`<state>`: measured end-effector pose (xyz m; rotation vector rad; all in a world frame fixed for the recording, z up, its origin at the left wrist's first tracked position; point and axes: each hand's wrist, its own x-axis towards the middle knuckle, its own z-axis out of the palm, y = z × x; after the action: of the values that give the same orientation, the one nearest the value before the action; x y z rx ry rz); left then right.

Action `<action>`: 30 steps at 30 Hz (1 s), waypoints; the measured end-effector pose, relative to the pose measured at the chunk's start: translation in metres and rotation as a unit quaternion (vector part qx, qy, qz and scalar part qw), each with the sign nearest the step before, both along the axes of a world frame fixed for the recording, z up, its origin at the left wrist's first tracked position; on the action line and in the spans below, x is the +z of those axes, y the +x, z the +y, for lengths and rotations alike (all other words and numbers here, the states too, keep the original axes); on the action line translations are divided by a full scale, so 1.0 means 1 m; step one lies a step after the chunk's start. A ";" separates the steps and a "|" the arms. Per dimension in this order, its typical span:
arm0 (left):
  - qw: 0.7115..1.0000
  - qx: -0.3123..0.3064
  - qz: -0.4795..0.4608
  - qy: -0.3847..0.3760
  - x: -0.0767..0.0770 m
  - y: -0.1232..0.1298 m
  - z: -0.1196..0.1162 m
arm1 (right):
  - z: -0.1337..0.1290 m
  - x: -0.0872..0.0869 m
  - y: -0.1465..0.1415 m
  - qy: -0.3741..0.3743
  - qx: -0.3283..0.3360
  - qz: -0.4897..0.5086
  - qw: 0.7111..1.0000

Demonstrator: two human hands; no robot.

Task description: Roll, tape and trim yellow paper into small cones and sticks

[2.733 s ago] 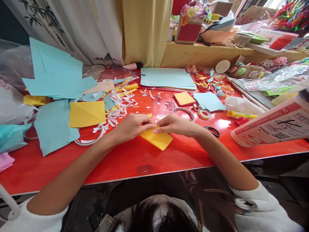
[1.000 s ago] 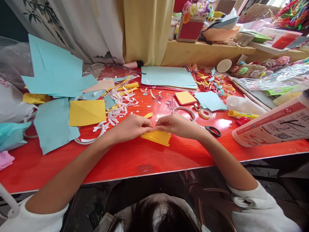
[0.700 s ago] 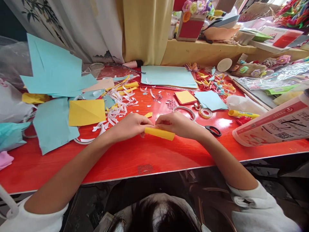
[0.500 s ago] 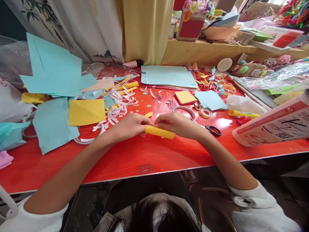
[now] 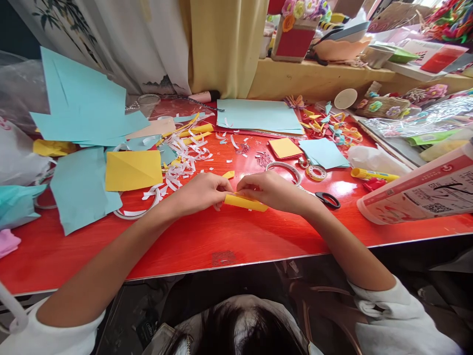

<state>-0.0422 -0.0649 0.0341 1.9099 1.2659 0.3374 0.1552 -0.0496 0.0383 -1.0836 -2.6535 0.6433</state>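
A yellow piece of paper (image 5: 245,202), curled over along its length, is held between my two hands just above the red table. My left hand (image 5: 207,191) pinches its left end, thumb and fingers together. From the other side my right hand (image 5: 273,191) grips the paper's upper edge with bent fingers. Part of the paper lies hidden behind the fingers. Just beyond the hands a small yellow scrap (image 5: 228,174) rests on the table. Black-handled scissors (image 5: 328,199) lie to the right of my right hand, close to a roll of tape (image 5: 297,176).
Light blue sheets (image 5: 84,187) and a creased yellow sheet (image 5: 133,170) lie left, beside white paper shreds (image 5: 181,167). A stack of yellow and red squares (image 5: 284,147) and blue squares (image 5: 324,152) sit behind. A large labelled cup (image 5: 417,190) stands tilted in view at right.
The yellow paper's near flap has shifted very slightly down and right, its curl a little looser. Both hands keep nearly the same place and grip.
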 end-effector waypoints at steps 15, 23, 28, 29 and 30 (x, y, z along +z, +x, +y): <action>0.997 0.052 -0.037 -0.040 0.003 0.002 0.001 | 0.002 -0.001 0.000 0.050 0.020 0.007 0.999; 0.999 0.037 -0.015 -0.025 0.001 0.000 0.002 | 0.004 -0.004 -0.001 0.070 0.025 0.012 0.997; 0.998 0.052 -0.029 -0.032 -0.002 0.001 0.002 | 0.004 -0.004 0.000 0.069 0.018 0.012 0.997; 0.997 0.055 -0.035 -0.035 -0.003 0.002 0.003 | 0.004 -0.004 0.000 0.073 0.016 0.015 0.997; 0.997 0.058 -0.041 -0.038 -0.003 0.002 0.003 | 0.003 -0.004 0.000 0.078 0.012 0.018 0.997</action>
<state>-0.0402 -0.0622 0.0313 1.7451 1.3198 0.4163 0.1551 -0.0462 0.0341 -0.9888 -2.6380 0.4464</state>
